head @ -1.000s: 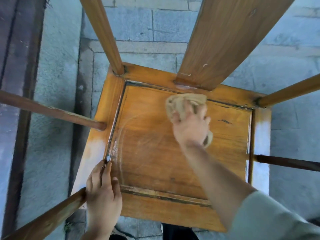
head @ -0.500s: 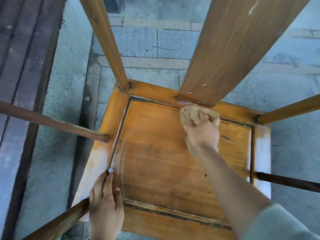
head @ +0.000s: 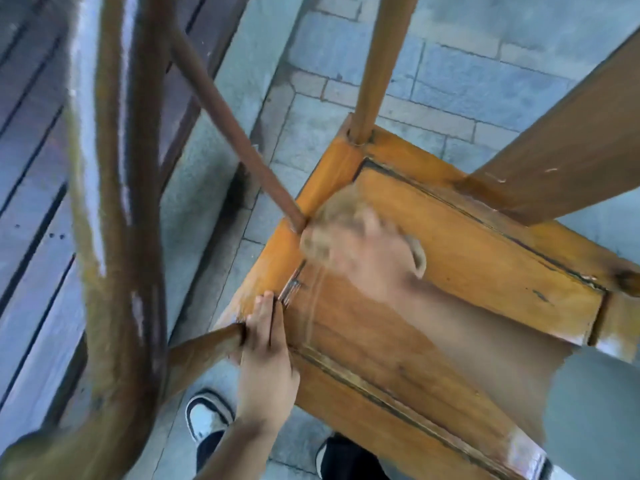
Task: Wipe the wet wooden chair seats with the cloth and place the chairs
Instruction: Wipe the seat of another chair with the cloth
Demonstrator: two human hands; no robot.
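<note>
A wooden chair seat (head: 485,271) of orange-brown wood fills the right half of the head view, seen from above. My right hand (head: 374,261), blurred by motion, presses a beige cloth (head: 332,223) onto the seat's far left corner, beside an armrest post (head: 242,147). My left hand (head: 266,351) lies flat on the seat's left frame rail, fingers together, next to the front armrest post (head: 204,348). The broad back splat (head: 568,147) rises at the upper right. A wet streak arcs across the panel near my left fingertips.
The curved armrest (head: 114,237) looms large and blurred at the left. Grey stone paving (head: 467,64) lies beyond the chair and a dark wooden deck (head: 31,150) runs along the left. My shoes (head: 207,417) stand by the seat's front edge.
My right hand has swept the cloth from the base of the back splat leftward to the far left corner. The view has swung, bringing the armrest close. My left hand stays on the left rail.
</note>
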